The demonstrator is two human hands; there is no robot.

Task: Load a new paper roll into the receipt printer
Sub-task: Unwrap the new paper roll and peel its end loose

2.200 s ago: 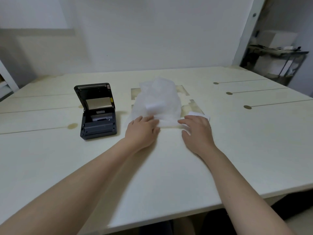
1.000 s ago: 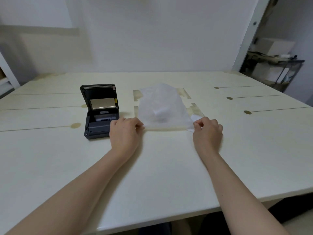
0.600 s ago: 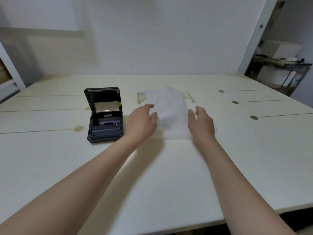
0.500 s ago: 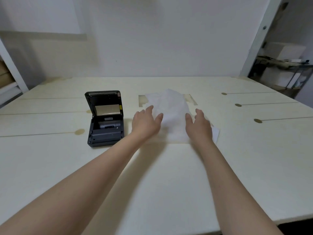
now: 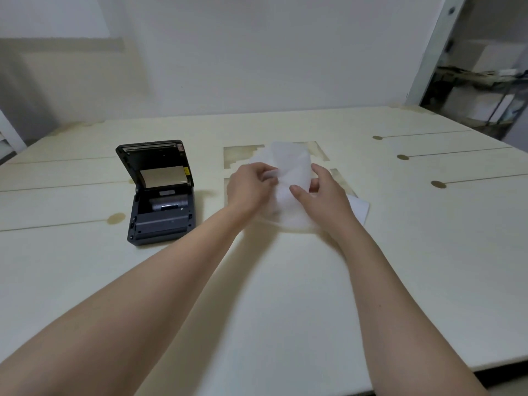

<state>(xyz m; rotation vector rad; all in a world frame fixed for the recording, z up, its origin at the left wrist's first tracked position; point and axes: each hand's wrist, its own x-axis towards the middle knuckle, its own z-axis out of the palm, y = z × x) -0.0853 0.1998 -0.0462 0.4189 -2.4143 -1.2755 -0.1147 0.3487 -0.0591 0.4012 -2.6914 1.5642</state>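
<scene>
White, filmy wrapping (image 5: 288, 178) is bunching between the person's fingers: the left hand (image 5: 250, 187) is pinching a fold of it from the left side, fingertips curled in together, while the right hand (image 5: 321, 195) is cupping it from the other side, thumb pressing across the front and the remaining fingers wrapping round the back. Whatever sits inside is not clearly showing through the film — probably the new paper roll, but the wrap is hiding its outline.

Under the right wrist, a flat white sheet (image 5: 358, 208) is lying on the pale table (image 5: 285, 295), partly covered by the bundle.

Off to the left, well apart from both hands, the dark receipt printer (image 5: 161, 201) is standing with its lid tilted up and back, the paper bay exposed and waiting.

The step in hand looks like unwrapping. The risk is in the pull: if the two hands are tugging the film apart sharply, the roll could pop free and run across the table, perhaps unspooling as it goes. A thin wrap may also tear unevenly and leave scraps clinging — these should not be travelling into the open bay.
</scene>
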